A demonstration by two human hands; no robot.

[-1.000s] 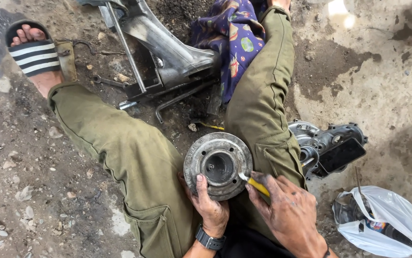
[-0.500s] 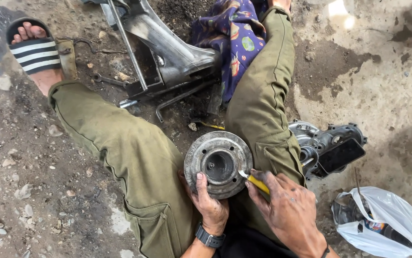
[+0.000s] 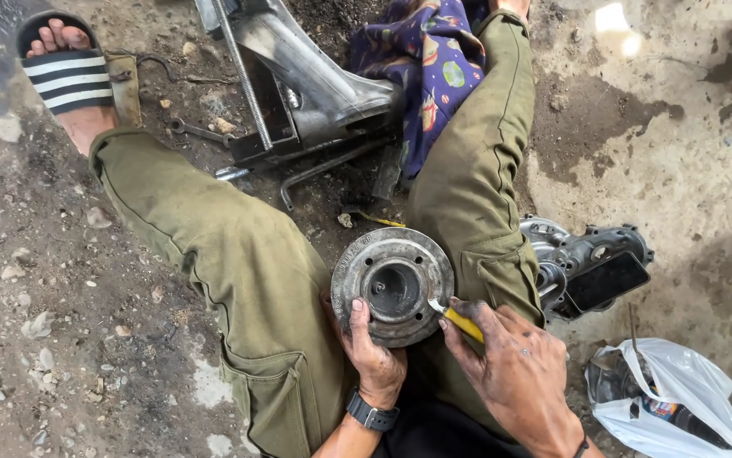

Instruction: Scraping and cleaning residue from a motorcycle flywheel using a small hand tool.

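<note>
Little has changed in the last second: my left hand (image 3: 374, 356) still grips the round metal hub (image 3: 393, 285) by its lower rim, propped between my thighs, and my right hand (image 3: 514, 373) still pinches the yellow-handled tool (image 3: 459, 321), its tip at the hub's inner edge. The scraping seems to stay on that one spot.

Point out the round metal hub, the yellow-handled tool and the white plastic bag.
round metal hub (image 3: 393, 284): head view, its face.
yellow-handled tool (image 3: 463, 323): head view, yellow handle.
white plastic bag (image 3: 688, 382): head view, upper side.
</note>
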